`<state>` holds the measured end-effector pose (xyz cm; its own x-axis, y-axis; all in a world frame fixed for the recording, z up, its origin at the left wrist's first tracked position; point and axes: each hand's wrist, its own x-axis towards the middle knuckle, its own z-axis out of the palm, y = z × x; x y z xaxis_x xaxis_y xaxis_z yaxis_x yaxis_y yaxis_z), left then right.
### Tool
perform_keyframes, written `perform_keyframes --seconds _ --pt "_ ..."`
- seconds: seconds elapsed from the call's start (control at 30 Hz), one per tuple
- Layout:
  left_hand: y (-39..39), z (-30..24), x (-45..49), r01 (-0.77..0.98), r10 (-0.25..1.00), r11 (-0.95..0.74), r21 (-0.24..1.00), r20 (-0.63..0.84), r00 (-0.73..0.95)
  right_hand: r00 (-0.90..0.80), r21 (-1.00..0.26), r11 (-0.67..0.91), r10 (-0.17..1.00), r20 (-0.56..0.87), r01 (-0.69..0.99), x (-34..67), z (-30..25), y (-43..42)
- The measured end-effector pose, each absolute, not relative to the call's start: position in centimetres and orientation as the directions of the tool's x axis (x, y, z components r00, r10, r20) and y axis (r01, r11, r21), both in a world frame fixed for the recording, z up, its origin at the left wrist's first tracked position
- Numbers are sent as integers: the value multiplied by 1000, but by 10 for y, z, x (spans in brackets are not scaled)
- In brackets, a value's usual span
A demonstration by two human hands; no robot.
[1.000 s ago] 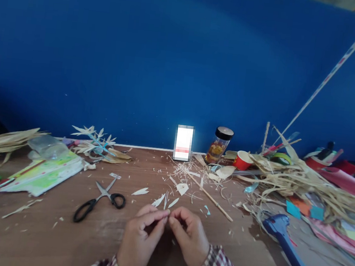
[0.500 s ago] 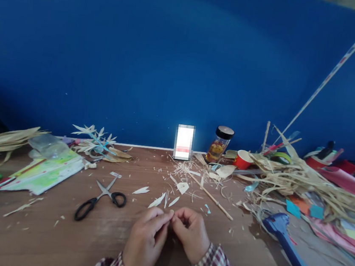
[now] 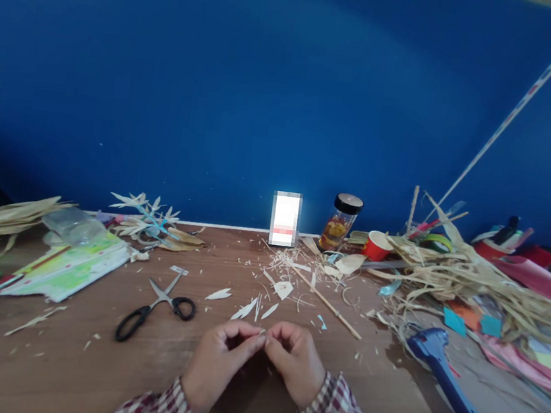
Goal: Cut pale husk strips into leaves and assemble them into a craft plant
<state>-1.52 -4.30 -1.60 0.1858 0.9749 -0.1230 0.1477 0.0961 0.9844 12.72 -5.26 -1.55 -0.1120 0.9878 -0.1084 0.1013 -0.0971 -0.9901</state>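
Observation:
My left hand (image 3: 221, 361) and my right hand (image 3: 298, 366) meet fingertip to fingertip low in the middle of the view. Both are closed in a pinch on a small pale piece (image 3: 262, 332), mostly hidden by the fingers; it resembles the dry husk scraps around. Just beyond them, cut pale leaf shapes (image 3: 244, 310) and thin slivers lie on the brown table (image 3: 151, 378). Scissors (image 3: 164, 296) with black handles rest spread apart left of my hands. A thin stick (image 3: 329, 303) lies slantwise beyond my right hand.
A blue glue gun (image 3: 445, 375) lies at right, near a heap of dry husk strips (image 3: 476, 282). A black-lidded jar (image 3: 338, 223) and a red paper cup (image 3: 377, 246) stand at the back. At left are a painted sheet (image 3: 84, 271) and a husk flower stem (image 3: 152, 219).
My left hand has turned and shifted slightly left, its wrist farther out. The fingertips of both hands stay together. The table items look the same.

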Motion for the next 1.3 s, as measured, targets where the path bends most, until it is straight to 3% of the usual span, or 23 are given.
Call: perform_keyframes --seconds 0.1,0.27,0.33,0.53,0.77,0.97,1.17,1.3 --pt "-43 -15 -15 66 975 155 986 -163 153 -127 -989 -88 987 -102 116 128 -16 -53" --pt "-46 -14 -10 -246 920 327 912 -248 305 -185 -992 -121 975 -126 39 130 -14 -51" --pt "-48 -16 -8 -279 914 351 894 -262 311 -221 -989 -149 964 -148 9 131 -15 -50" --pt "-45 -19 -12 36 981 139 990 -143 130 -192 -989 -7 981 -36 148 134 -11 -53" --pt "-42 -8 -18 286 983 -66 956 14 181 -114 -935 103 991 68 339 135 -6 -56" --pt "-46 -3 -16 411 971 -172 895 83 225 -91 -914 137 990 111 383 134 -6 -57" --pt "-47 -2 -15 400 964 -221 890 138 226 -113 -945 106 991 74 308 136 -8 -54" --pt "-45 -9 -14 233 978 -7 972 -42 206 -125 -993 -71 989 -83 96 138 -13 -48"
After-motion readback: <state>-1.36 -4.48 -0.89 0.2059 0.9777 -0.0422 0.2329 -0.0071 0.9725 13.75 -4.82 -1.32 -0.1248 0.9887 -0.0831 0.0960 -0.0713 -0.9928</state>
